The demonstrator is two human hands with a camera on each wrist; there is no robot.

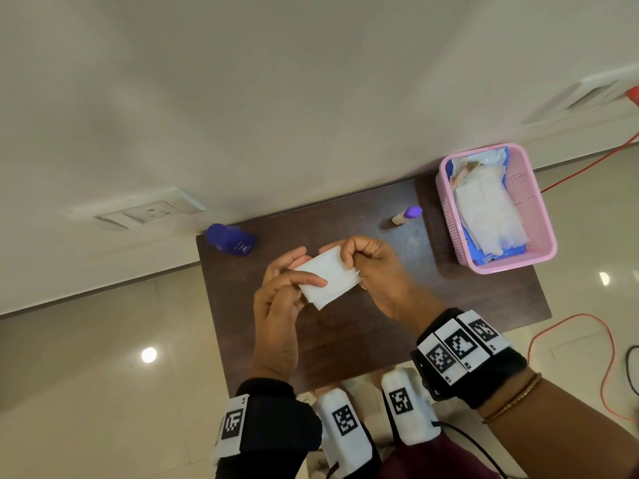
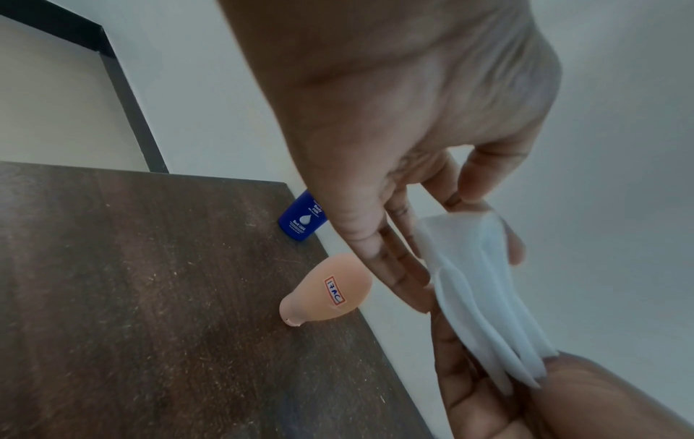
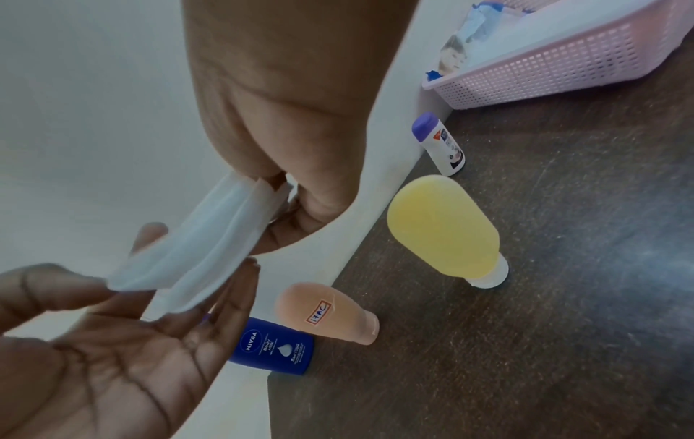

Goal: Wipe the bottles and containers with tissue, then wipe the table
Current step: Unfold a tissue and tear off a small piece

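While pinched at both ends, tissue (image 1: pixel 326 276) between left hand (image 1: pixel 280 299) and right hand (image 1: pixel 377 271).

back edge of the table (image 1: pixel 345 340) was crowded: blue bottle (image 3: pixel 274 346) at the far left corner, peach bottle (image 3: pixel 326 313) just beside it, yellow bottle (image 3: pixel 447 234) further along, small purple-capped bottle (image 3: pixel 439 144) near the pink basket (image 3: pixel 544 65). basket filled the far right corner. all bottles stood against the wall (image 1: pixel 276 98), so no way in from behind. wide bare tabletop lay open in front of the row. both hands (image 1: pixel 276 305) hovered above mid-table, over the peach and yellow bottles in the head view.
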